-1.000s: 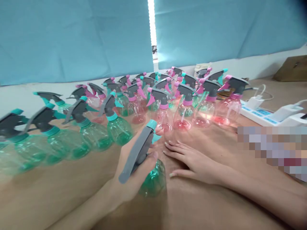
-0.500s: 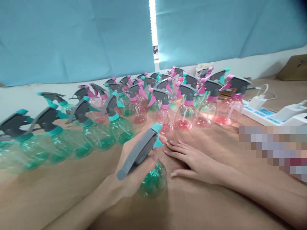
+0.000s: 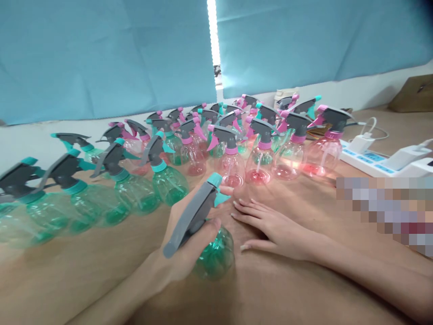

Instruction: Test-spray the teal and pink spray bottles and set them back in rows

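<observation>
While the green spray bottle (image 3: 219, 256) is in our left hand (image 3: 190, 248), gripped at its upper part, we rest our empty right hand (image 3: 270, 225) on the table (image 3: 277, 289) just right of this bottle, with other green bottles (image 3: 169, 184) at its left, pink bottles (image 3: 260, 166) behind it and a power strip (image 3: 368, 161) farther right.

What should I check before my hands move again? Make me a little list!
1. Left hand gripping the green spray bottle: ok.
2. Spray head on that bottle: ok, in place.
3. Finger pressing the trigger: cannot tell, fingers partly hidden.
4. Right hand free of bottles: ok, palm down on the table.
5. Power strip apart from both hands: ok, off to the right.
</observation>
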{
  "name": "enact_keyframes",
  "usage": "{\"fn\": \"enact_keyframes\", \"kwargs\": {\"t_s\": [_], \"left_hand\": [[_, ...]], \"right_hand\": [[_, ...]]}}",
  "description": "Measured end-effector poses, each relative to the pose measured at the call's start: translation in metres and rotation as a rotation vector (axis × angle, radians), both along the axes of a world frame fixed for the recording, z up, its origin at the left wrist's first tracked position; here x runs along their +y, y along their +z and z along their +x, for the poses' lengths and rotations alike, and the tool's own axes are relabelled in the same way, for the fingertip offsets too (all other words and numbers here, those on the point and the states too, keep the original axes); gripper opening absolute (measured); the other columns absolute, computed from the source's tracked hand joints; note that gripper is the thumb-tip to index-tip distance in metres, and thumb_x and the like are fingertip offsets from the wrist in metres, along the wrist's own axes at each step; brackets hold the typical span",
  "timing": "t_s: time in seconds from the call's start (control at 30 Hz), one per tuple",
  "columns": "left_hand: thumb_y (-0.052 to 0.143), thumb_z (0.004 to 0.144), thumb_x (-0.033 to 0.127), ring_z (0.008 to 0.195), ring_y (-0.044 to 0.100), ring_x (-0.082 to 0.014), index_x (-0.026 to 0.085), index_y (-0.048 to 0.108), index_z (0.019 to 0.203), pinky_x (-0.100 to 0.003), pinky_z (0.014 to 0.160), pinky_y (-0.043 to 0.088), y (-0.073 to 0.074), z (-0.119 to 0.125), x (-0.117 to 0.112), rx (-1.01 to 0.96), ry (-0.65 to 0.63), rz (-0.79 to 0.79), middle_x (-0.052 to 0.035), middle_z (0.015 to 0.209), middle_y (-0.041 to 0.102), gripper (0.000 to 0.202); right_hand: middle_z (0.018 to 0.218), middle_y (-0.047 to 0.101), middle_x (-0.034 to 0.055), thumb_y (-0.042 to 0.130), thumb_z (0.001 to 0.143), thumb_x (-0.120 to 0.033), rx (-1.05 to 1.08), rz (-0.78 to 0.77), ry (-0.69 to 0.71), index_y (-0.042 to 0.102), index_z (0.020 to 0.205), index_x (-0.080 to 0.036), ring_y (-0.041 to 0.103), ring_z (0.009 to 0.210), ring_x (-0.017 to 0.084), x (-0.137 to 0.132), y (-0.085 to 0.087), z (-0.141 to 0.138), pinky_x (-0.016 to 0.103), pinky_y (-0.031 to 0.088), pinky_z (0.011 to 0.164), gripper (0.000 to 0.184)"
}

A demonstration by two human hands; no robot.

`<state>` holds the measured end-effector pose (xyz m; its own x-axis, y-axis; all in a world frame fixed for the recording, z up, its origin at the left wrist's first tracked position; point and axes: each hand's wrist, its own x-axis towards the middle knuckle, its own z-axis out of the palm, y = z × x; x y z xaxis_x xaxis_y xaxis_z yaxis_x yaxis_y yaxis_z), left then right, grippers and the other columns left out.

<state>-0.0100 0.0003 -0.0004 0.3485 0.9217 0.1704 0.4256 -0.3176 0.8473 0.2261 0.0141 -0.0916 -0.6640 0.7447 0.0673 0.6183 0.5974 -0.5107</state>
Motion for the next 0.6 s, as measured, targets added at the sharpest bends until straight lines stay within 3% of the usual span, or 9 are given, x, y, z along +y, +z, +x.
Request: {"fn": "enact_keyframes", "kwargs": {"t_s": [0.1,0.23,0.6], "left_hand": [[0.059,0.083,0.027,0.105,0.063,-0.0235,0.026,0.060,0.107,-0.036,0.092,0.053,-0.002,0.004,0.002,-0.076,0.012,0.045,-0.0031,0.104,0.068,0.025],[0.059,0.079,0.025,0.073,0.060,-0.0178,0.023,0.054,0.088,-0.030,0.067,0.053,-0.002,0.008,0.004,-0.073,0.031,0.128,0.0006,0.081,0.060,0.011],[0.056,0.074,0.020,0.054,0.048,-0.0134,0.023,0.057,0.089,-0.027,0.053,0.045,0.006,0.012,0.004,-0.049,0.002,0.103,0.0040,0.069,0.054,0.015]], "right_hand": [[0.159,0.028,0.0123,0.047,0.090,-0.068,-0.017,0.012,0.008,0.039,0.150,-0.016,0.022,0.148,0.032,0.000,0.001,0.000,0.054,0.021,0.120,0.080],[0.159,0.028,0.0117,0.047,0.090,-0.068,-0.011,0.013,0.006,0.040,0.150,-0.016,0.023,0.148,0.033,0.000,0.000,-0.001,0.055,0.022,0.119,0.079],[0.159,0.029,0.0092,0.053,0.090,-0.065,0.025,0.008,-0.005,0.039,0.150,-0.023,0.024,0.147,0.033,0.000,-0.003,0.001,0.055,0.023,0.119,0.075]]}}
